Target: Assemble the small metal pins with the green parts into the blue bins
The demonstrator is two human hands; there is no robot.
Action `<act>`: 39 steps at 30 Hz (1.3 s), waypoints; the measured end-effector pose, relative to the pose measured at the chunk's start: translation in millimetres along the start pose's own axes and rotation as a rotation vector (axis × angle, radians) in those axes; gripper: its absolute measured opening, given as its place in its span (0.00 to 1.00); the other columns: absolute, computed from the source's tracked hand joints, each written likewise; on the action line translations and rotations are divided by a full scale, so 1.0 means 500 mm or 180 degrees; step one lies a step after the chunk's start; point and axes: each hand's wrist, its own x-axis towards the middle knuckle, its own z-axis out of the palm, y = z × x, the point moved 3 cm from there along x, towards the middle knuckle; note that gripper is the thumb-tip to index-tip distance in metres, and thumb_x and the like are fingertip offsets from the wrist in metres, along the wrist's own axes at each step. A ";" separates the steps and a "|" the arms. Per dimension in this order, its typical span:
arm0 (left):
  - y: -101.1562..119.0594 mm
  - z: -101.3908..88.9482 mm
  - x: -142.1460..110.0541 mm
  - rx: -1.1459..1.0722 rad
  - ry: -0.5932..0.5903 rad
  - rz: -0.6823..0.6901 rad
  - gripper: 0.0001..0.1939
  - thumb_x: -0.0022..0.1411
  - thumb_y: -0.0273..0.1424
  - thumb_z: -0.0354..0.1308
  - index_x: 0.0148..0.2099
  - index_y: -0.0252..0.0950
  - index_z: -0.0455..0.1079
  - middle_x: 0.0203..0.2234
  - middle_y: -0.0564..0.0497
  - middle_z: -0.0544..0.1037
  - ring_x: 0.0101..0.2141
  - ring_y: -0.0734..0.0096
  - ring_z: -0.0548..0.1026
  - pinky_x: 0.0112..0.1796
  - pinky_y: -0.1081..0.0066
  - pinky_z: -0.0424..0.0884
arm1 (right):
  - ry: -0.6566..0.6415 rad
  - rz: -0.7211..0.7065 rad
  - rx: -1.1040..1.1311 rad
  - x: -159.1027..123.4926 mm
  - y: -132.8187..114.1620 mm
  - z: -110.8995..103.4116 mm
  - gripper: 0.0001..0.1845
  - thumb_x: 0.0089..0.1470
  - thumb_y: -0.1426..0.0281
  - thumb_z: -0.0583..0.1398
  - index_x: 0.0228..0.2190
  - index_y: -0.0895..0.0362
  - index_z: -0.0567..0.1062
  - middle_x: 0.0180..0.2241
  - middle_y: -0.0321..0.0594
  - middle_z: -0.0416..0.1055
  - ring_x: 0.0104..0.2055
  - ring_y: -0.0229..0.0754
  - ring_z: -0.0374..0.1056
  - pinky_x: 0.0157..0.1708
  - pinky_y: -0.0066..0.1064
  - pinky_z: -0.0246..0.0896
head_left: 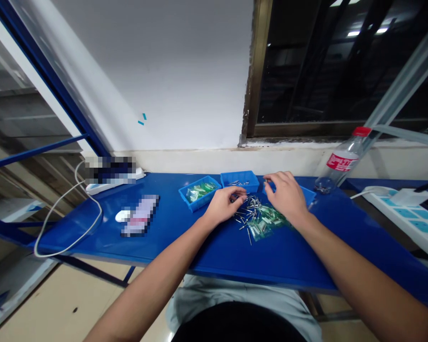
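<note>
My left hand (224, 205) is at the left edge of a loose pile of thin metal pins (251, 206), which look like blind rivets. Its fingers are curled toward the thumb, and whatever is between them is too small to make out. Over the pile's right side, my right hand (286, 194) has thumb and forefinger bent close together, with a tiny dark tip showing at them. Clear-green plastic packets (266, 223) lie in front of the pins, partly under my right hand. Behind the hands stands a blue tray (239, 179) with a few metal pins in it.
Left of my hands, another blue tray (196, 203) holds green packets. A third blue tray (308, 195) is mostly hidden behind my right hand. A phone-like object (141, 216), a white cable (69, 249), a red-capped bottle (343, 161) and a power strip (406, 216) are farther out.
</note>
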 end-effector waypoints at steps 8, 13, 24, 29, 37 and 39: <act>0.023 0.033 -0.017 0.0716 -0.1143 0.1003 0.34 0.57 0.51 0.71 0.62 0.44 0.75 0.62 0.42 0.75 0.64 0.46 0.70 0.65 0.48 0.61 | -0.0401 0.0158 -0.1004 -0.014 0.041 0.017 0.22 0.68 0.62 0.52 0.33 0.58 0.82 0.33 0.57 0.80 0.40 0.58 0.68 0.40 0.46 0.58; 0.005 0.032 -0.011 0.0702 -0.1098 0.0867 0.23 0.66 0.46 0.65 0.58 0.41 0.78 0.59 0.41 0.78 0.58 0.51 0.76 0.60 0.54 0.68 | -0.0282 0.0083 -0.0854 -0.011 0.024 0.009 0.18 0.66 0.61 0.55 0.38 0.56 0.82 0.36 0.53 0.81 0.43 0.58 0.68 0.41 0.46 0.58; 0.001 0.029 -0.008 0.0867 -0.0863 0.0756 0.24 0.62 0.46 0.68 0.55 0.39 0.80 0.52 0.42 0.81 0.54 0.52 0.77 0.58 0.57 0.69 | -0.0168 -0.0057 -0.0469 -0.006 -0.012 -0.004 0.15 0.67 0.63 0.57 0.39 0.56 0.81 0.41 0.50 0.80 0.48 0.58 0.66 0.47 0.47 0.57; -0.001 0.033 -0.004 0.0813 -0.0844 0.0765 0.23 0.63 0.40 0.69 0.58 0.38 0.77 0.49 0.41 0.82 0.51 0.52 0.78 0.57 0.57 0.70 | -0.0130 -0.0093 -0.0311 -0.007 -0.019 -0.006 0.14 0.67 0.64 0.57 0.40 0.55 0.81 0.41 0.49 0.80 0.49 0.59 0.66 0.48 0.48 0.59; 0.000 0.024 0.000 -0.0216 -0.0283 0.0198 0.17 0.64 0.30 0.65 0.55 0.37 0.77 0.45 0.46 0.83 0.43 0.64 0.82 0.47 0.65 0.78 | -0.0087 -0.0225 0.0412 -0.002 -0.043 -0.018 0.15 0.67 0.62 0.56 0.43 0.53 0.81 0.41 0.48 0.80 0.52 0.59 0.68 0.55 0.52 0.60; -0.004 0.023 0.002 -0.0462 -0.0121 0.0069 0.18 0.64 0.31 0.67 0.56 0.37 0.77 0.45 0.45 0.83 0.42 0.64 0.82 0.46 0.66 0.79 | -0.0134 -0.0248 0.0849 -0.001 -0.054 -0.023 0.16 0.68 0.61 0.55 0.45 0.52 0.81 0.44 0.47 0.80 0.52 0.57 0.70 0.56 0.51 0.62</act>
